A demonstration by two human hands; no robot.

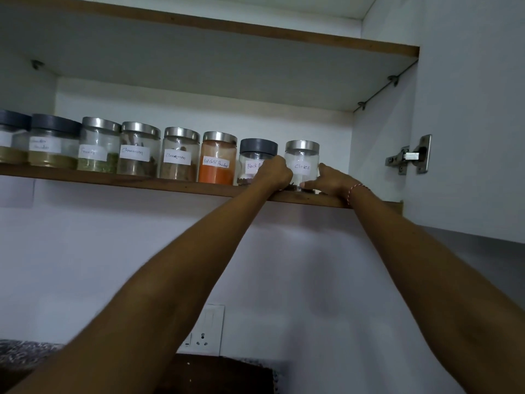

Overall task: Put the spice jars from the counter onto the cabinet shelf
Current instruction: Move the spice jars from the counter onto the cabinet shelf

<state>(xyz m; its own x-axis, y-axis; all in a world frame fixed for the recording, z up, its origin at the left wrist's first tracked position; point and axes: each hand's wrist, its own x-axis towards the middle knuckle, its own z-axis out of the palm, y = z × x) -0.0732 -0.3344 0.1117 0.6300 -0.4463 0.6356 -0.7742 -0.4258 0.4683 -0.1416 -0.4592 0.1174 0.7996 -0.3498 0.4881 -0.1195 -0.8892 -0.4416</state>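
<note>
Wall cabinet, white interior (199,106), dimly lit. Wood-edged upper shelf board (255,29) on metal pegs. Open door (468,109) at right with steel hinge (409,156). Pale wall (85,251) below; white switch and socket plate (203,331). Speckled dark counter (20,354) at bottom left.

Wooden shelf (170,185); labelled spice jars (217,158) lined along it

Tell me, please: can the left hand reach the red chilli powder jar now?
Probably yes: the left hand is beside the black pepper jar, and the red chilli powder jar stands next, its front unobstructed.
</note>
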